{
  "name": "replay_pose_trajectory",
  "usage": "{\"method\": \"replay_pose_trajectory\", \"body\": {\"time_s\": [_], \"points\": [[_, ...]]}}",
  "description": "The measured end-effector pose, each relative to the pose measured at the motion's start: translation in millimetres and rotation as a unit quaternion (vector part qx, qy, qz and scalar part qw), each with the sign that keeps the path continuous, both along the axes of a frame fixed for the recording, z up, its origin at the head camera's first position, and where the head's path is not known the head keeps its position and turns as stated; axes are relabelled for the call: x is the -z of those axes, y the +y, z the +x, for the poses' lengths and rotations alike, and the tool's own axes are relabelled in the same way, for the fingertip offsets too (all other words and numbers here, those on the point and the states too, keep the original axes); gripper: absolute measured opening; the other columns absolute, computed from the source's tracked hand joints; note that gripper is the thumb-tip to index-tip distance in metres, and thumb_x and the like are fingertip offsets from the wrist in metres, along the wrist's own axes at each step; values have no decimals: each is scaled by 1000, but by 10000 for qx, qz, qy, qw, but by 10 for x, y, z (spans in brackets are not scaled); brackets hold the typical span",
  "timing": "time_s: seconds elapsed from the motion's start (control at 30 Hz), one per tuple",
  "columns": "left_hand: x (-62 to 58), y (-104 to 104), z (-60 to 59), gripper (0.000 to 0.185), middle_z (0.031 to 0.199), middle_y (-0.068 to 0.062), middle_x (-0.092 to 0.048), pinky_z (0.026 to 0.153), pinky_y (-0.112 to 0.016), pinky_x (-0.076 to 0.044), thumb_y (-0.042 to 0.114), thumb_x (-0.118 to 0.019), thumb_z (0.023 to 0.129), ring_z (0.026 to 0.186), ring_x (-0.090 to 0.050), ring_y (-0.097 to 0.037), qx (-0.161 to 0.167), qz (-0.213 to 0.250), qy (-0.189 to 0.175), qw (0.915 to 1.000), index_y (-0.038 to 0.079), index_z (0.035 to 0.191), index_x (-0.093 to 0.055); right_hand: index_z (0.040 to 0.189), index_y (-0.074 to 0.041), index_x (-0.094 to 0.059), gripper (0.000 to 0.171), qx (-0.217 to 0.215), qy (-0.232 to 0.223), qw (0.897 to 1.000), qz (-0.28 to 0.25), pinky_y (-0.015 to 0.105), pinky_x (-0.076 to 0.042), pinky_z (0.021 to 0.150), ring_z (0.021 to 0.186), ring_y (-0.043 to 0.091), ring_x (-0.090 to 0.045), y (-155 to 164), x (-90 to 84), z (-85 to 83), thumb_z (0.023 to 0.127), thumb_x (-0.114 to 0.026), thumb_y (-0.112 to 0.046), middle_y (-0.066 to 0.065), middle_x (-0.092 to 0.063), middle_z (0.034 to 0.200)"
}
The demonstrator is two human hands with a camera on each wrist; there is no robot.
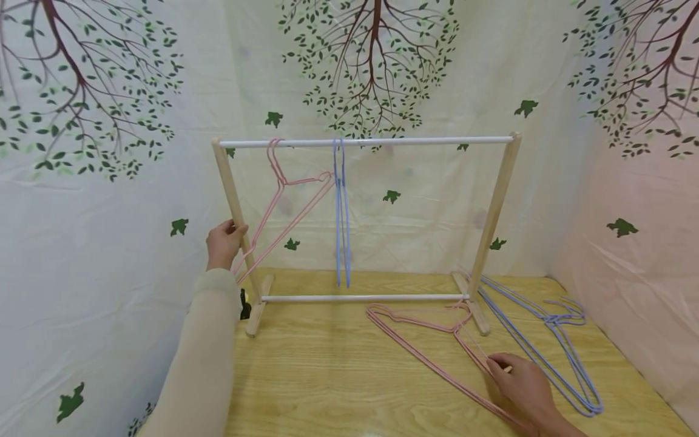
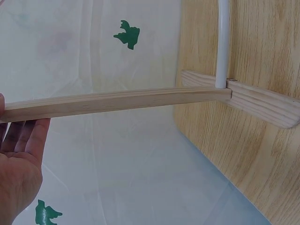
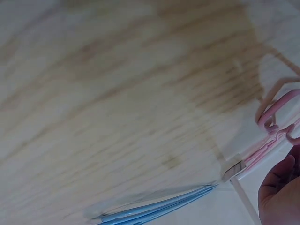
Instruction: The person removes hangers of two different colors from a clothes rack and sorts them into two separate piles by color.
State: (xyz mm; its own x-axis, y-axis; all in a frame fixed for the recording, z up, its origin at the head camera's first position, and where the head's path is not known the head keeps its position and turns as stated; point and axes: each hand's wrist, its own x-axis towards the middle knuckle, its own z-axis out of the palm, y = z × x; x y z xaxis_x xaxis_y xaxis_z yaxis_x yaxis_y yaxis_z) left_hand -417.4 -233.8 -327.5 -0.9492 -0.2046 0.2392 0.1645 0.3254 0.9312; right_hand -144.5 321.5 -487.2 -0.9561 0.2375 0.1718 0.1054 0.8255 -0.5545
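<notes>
Hangers going onto rack. Left hand (image 1: 222,244) grips rack post (image 1: 233,209). Right hand (image 1: 521,383) pinches pink hanger (image 1: 431,346) on tabletop (image 1: 338,376). Next: lift, hook over top bar (image 1: 366,142).

From the head we look forward and down on the whole rack (image 1: 364,143) and the table (image 1: 338,376). Our left wrist view sits close beside the rack's left post (image 2: 117,102), facing down along it to its foot (image 2: 267,105). Our right wrist view skims the tabletop, blurred. All three views share the table.
</notes>
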Motion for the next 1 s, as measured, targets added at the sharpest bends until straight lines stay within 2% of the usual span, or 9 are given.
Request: {"method": "replay_pose_trajectory", "body": {"time_s": [0.2, 0.37, 0.47, 0.57, 0.63, 0.8, 1.0], "points": [[-11, 11, 6, 46, 137, -22, -56, 92, -31, -51, 20, -57, 102, 118, -57, -32, -3, 12, -71, 10000, 2, 145, -50, 106, -9, -77, 26, -163, -73, 9992, 366, 38, -51, 68, 79, 16, -64, 54, 63, -49, 94, -68, -31, -2, -72, 92], [-6, 23, -8, 47, 136, -21, -57, 88, -27, -51, 21, -58, 102, 116, -57, -30, -22, 26, -128, 9999, 4, 145, -50, 104, -11, -78, 24, -261, -85, 9967, 770, 37, -51, 62, 78, 16, -62, 86, 69, -78, 93, -68, -30, -2, -69, 89], [-5, 26, -18, 47, 137, -21, -56, 90, -29, -50, 21, -58, 102, 116, -57, -29, 11, 84, -170, 9998, 4, 145, -50, 107, -11, -77, 26, -204, -144, 9968, 758, 35, -49, 59, 76, 16, -60, 85, 33, -87, 94, -66, -31, -2, -67, 90], [-6, 26, -24, 48, 138, -21, -56, 95, -34, -50, 21, -58, 102, 118, -56, -30, 22, 138, -201, 9997, 3, 146, -49, 109, -10, -76, 27, -169, -140, 9979, 613, 35, -48, 59, 77, 15, -60, 74, -11, -106, 96, -64, -31, 0, -69, 94], [-8, 25, -24, 48, 138, -21, -55, 97, -35, -49, 20, -57, 102, 119, -56, -30, 14, 146, -212, 9997, 3, 146, -48, 111, -10, -76, 28, -135, -128, 9986, 496, 34, -46, 56, 72, 15, -59, 57, -41, -123, 96, -64, -30, 1, -71, 98], [-8, 15, -25, 47, 138, -22, -55, 97, -35, -49, 19, -57, 102, 119, -56, -31, -12, 95, -160, 9998, 2, 145, -49, 113, -9, -75, 29, -123, 100, 9992, 374, 31, -41, 49, 63, 14, -54, -18, -159, -197, 97, -63, -31, 4, -72, 104], [-3, 5, -31, 47, 137, -22, -56, 98, -36, -49, 19, -57, 102, 119, -56, -32, -12, 118, -114, 9999, 2, 145, -50, 113, -6, -75, 35, -314, 524, 9976, 311, 34, -49, 56, 80, 22, -66, -180, -413, -371, 99, -61, -36, 9, -72, 105]]}}
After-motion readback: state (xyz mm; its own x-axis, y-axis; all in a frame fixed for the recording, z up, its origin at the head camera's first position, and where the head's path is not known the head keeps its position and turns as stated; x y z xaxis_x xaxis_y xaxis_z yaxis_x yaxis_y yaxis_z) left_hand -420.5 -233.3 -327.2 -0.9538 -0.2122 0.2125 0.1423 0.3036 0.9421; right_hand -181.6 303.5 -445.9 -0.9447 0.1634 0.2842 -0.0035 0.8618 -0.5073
